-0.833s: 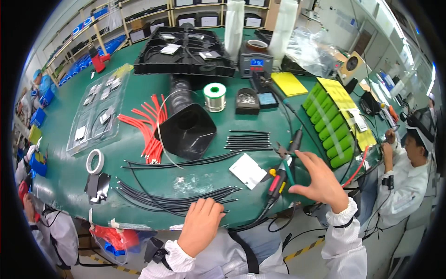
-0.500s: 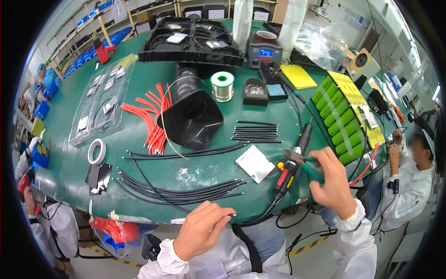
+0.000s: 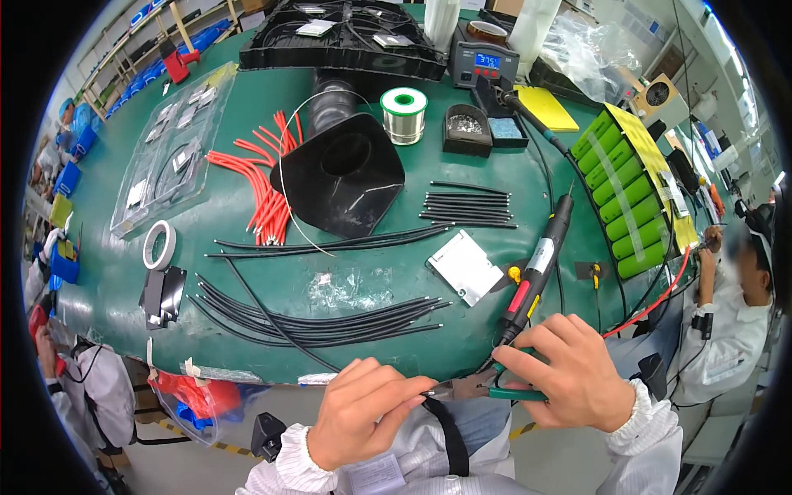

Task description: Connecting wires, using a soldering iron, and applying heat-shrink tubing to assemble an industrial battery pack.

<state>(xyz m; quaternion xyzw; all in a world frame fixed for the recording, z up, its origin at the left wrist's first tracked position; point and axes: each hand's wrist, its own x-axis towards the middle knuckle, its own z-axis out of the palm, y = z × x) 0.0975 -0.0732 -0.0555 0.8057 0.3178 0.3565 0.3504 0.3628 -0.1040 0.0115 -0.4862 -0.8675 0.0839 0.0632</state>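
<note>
Hands at the near edge of the green worktable. Right hand closed around the green handles of small pliers, jaws pointing left. Left hand pinches a thin black wire at the plier tips. Just above lie a soldering iron and a bundle of black wires.

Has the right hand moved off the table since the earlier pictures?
Yes. The right hand has drawn back from over the green table to below its near edge, holding green-handled pliers.
</note>
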